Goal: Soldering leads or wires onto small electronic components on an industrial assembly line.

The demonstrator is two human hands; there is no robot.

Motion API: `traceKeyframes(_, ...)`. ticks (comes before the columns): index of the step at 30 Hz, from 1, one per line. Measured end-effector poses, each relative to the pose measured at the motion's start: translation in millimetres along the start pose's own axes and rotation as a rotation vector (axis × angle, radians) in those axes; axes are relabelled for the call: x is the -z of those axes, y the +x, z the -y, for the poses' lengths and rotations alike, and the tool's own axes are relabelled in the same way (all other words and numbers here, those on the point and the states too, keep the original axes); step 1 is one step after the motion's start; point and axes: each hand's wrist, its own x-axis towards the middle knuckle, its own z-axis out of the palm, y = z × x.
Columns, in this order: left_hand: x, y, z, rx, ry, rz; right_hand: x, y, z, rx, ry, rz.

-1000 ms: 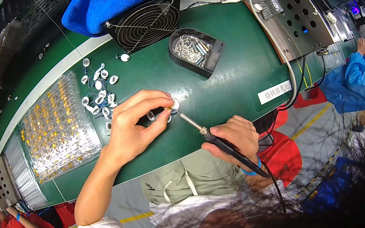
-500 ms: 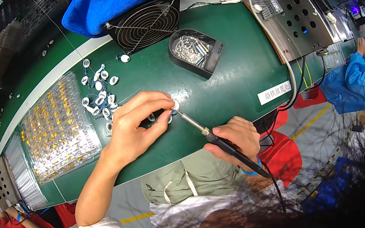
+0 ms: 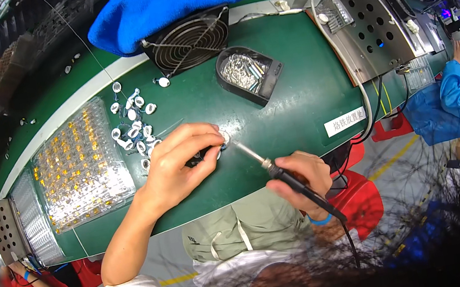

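Observation:
My left hand (image 3: 181,161) is closed in a pinch above the green bench, thumb and forefinger gripping a small white round part (image 3: 225,137). Fingertips cover some of that piece. In my right hand (image 3: 308,174) is a soldering iron (image 3: 292,181) with a black handle, slanting up and left. Its metal tip stops just right of the white part, with a small gap between them. Beyond my left hand lie several loose white oval parts (image 3: 131,114) with dark blue wires.
Clear plastic trays (image 3: 85,167) with small gold-coloured pieces are at left. A black bin (image 3: 263,96) holds small metal bits. Behind stand a black fan (image 3: 189,47) and a blue towel (image 3: 175,0). A perforated metal box (image 3: 364,17) is at right. Co-workers sit at both sides.
The soldering iron's tip has drawn back right from the white part, my right hand moving slightly right and down. My left hand keeps its pinch. The whole view has shifted slightly.

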Motion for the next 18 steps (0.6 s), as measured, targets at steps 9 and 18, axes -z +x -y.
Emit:
traceKeyframes(9, 33.7, -15.2, -25.4, -0.035, 0.120, -0.091, 6.1, 47.8, -17.5, -0.042, -0.395, 0.121)
traceKeyframes(18, 206.0, -15.1, 60.1, 0.366, 0.388, -0.364, 12.5, 82.2, -28.1, -0.153, -0.245, 0.178)
